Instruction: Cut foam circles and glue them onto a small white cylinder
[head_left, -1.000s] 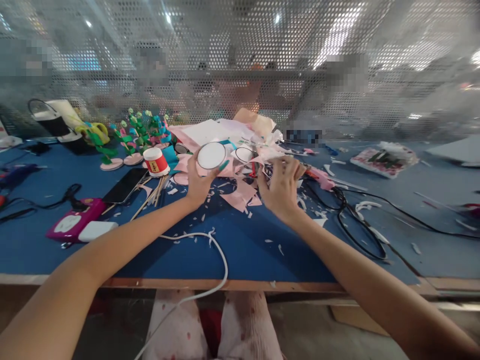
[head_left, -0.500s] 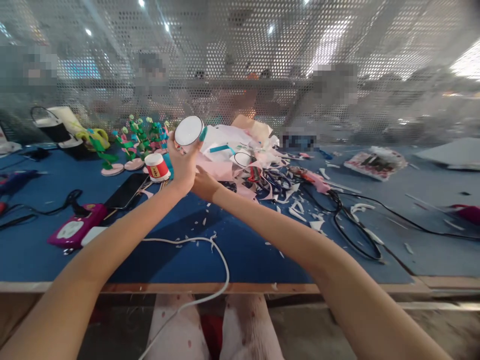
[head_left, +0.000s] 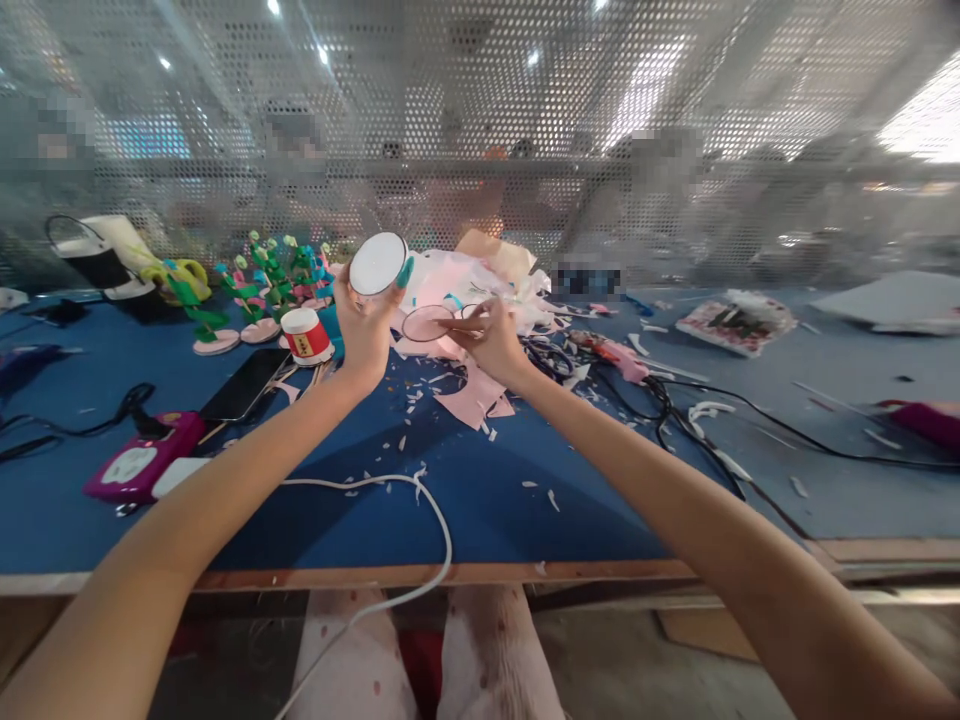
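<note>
My left hand (head_left: 366, 335) is closed around a round, white-faced piece (head_left: 379, 264) with a thin dark rim, raised above the table. What lies beneath that face is mostly covered by my fingers. A teal patch shows at the thumb tip. To its right, my right hand (head_left: 495, 345) pinches a thin dark-edged ring (head_left: 424, 323); pink shows through its middle, and I cannot tell whether it is clear film or hollow. Behind my right fingers lie paper and plastic scraps (head_left: 480, 275). A red tub with a white lid (head_left: 307, 337) stands left of my left hand.
Craft flowers on pink bases (head_left: 216, 341) stand at the back left. A phone (head_left: 253, 385) and a purple power socket (head_left: 146, 458) lie nearer. A white cable (head_left: 442, 520) hangs over the front edge. A pink glue gun (head_left: 622, 358) and black cords lie right; perforated mesh rises behind.
My right hand has moved right, away from behind my left wrist, and now shows a thin ring in its fingers. My left hand keeps its grip on the white-faced piece. The view shifts slightly.
</note>
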